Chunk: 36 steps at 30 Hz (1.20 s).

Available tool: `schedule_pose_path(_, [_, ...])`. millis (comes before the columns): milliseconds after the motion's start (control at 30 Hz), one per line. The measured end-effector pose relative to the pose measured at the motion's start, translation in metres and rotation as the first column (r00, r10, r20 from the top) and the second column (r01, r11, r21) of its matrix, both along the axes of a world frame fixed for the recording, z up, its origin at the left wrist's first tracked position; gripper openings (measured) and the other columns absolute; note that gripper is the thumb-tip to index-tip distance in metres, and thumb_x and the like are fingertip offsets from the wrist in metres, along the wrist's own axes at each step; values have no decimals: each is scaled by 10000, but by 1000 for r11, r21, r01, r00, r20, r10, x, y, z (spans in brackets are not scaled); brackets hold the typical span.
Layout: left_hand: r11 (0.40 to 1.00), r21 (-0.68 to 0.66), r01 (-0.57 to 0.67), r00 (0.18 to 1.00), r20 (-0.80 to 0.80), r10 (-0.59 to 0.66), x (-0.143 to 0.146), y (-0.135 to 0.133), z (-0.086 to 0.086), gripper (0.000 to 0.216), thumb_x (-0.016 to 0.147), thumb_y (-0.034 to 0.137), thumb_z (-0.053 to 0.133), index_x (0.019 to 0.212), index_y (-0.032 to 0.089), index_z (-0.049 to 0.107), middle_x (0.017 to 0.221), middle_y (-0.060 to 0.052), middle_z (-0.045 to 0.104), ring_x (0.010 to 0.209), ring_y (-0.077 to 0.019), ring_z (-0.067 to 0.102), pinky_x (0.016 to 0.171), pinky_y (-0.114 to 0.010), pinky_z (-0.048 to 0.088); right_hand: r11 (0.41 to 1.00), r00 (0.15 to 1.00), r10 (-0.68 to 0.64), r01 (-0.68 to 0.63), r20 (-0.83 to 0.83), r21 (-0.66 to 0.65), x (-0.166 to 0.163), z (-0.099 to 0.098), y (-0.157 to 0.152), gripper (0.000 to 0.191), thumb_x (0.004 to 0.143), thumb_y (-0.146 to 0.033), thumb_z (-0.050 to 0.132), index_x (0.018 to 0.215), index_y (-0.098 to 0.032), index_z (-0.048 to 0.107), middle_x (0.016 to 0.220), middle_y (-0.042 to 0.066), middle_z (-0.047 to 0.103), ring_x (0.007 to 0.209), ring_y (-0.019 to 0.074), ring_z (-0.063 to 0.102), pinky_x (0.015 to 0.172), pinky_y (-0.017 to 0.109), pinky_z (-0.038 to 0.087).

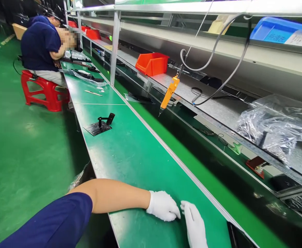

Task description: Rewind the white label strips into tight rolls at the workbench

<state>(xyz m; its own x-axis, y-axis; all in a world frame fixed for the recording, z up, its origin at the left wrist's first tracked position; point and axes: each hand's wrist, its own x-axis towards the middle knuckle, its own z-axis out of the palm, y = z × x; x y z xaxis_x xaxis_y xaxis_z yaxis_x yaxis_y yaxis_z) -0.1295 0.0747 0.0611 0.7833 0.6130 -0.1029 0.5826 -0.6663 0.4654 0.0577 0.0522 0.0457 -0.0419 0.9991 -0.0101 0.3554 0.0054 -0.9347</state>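
Holds nothing in the left hand (163, 205): fingers loose, a bit curled, lying on the table (130, 155). Holds nothing in the right hand (194, 224) either: fingers flat and let go, tips just beside the left hand. Touches no tool and no part. Looks like no work begun here, with everything left to do.

Well ahead of the fingertips and off to their left, shows a black plate (98, 128) with a little stand on it, lying alone on the smooth green top. Far off to the left of the fingers, shows a green floor (24, 155), a red stool (43, 91) and another person (39, 44) sitting on it. Ahead of the fingers and higher, hangs an orange screwdriver (169, 92) on a cord. Past it on a shelf, keeps a red bin (152, 63). Far right of the fingers, shows a crinkly plastic bag (275, 127).
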Motion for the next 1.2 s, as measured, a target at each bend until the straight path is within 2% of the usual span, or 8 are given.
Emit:
schedule_pose_path(67, [998, -43, 45, 999, 23, -44, 1, 4, -4, 439, 982, 329, 505, 1351, 270, 735, 1291, -2, 772, 1139, -248, 747, 902, -333, 581, 1000, 1000, 26, -26, 10, -11, -2, 10, 21, 606, 757, -856, 616, 991, -330, 804, 1137, 104, 763, 1080, 361, 725, 994, 563, 601])
schedule_pose_path(167, [994, -85, 72, 996, 67, -66, -1, 8, -6, 449, 994, 333, 500, 1367, 236, 730, 1270, -25, 782, 1124, -244, 753, 914, -327, 580, 995, 994, 98, -99, -49, -25, -28, 24, 62, 670, 759, -782, 653, 1087, -212, 781, 1072, 128, 763, 1014, 316, 727, 926, 502, 618])
schedule_pose_path(300, [987, -79, 137, 990, 36, -135, -4, 9, 0, 462, 1000, 334, 492, 1387, 222, 718, 1284, -29, 775, 1151, -237, 742, 846, -308, 577, 986, 978, 143, -153, -151, -60, -72, 45, 123, 597, 756, -683, 711, 1107, -200, 744, 915, 79, 744, 914, 247, 729, 815, 389, 616])
schedule_pose_path(467, [976, 3, 219, 975, -50, -218, -2, 6, 8, 471, 1018, 330, 475, 1414, 201, 696, 1224, -51, 787, 1066, -234, 753, 652, -325, 527, 966, 948, 137, -191, -287, -172, -114, 86, 189, 488, 858, -388, 691, 1295, -181, 628, 871, 42, 739, 819, 187, 740, 750, 296, 604])
schedule_pose_path(633, [956, 67, 286, 957, -68, -282, -1, 3, 14, 492, 1029, 334, 440, 1434, 194, 682, 1203, -63, 775, 990, -232, 743, 590, -339, 492, 970, 963, 181, -208, -199, -127, -145, 128, 234, 554, 959, -250, 631, 1484, -124, 508, 896, 54, 748, 820, 168, 746, 826, 289, 623])
schedule_pose_path(800, [951, 37, 307, 948, -93, -303, 1, 6, 14, 523, 1020, 338, 399, 1446, 205, 672, 1170, -55, 778, 959, -234, 733, 507, -331, 447, 963, 966, 233, -245, -113, -108, -168, 152, 263, 595, 992, -219, 623, 1550, -121, 444, 899, 56, 758, 810, 161, 745, 827, 280, 616])
schedule_pose_path(1000, [944, 34, 328, 945, -13, -327, 10, 11, 0, 530, 978, 340, 432, 1401, 173, 704, 1029, -72, 784, 834, -241, 718, 454, -324, 427, 960, 970, 235, -243, -67, -137, -186, 161, 276, 565, 954, -197, 669, 1488, -106, 510, 850, 76, 759, 758, 192, 738, 822, 332, 611])
schedule_pose_path(1200, [955, 30, 296, 954, 46, -297, 14, 15, -14, 495, 961, 354, 461, 1357, 217, 723, 1029, -41, 779, 878, -238, 728, 485, -330, 435, 947, 964, 266, -264, -14, -181, -190, 161, 267, 320, 948, -204, 672, 1253, -111, 656, 863, 111, 764, 749, 203, 739, 812, 350, 603])
